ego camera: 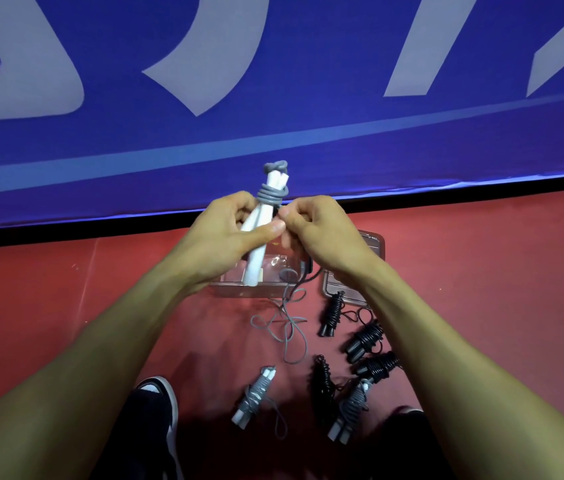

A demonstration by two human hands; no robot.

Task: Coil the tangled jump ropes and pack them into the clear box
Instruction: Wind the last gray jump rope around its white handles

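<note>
While both hands (225,230) pinch white handles (256,233), the clear box (239,289) seems empty

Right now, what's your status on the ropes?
Left hand holds the white handles; right hand pinches the grey rope, winding. Tail loose on the floor. Clear box open, six bundles unpacked.

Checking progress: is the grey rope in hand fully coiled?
No. Grey rope wraps the white handles a few turns; the rest trails on the red floor.
</note>
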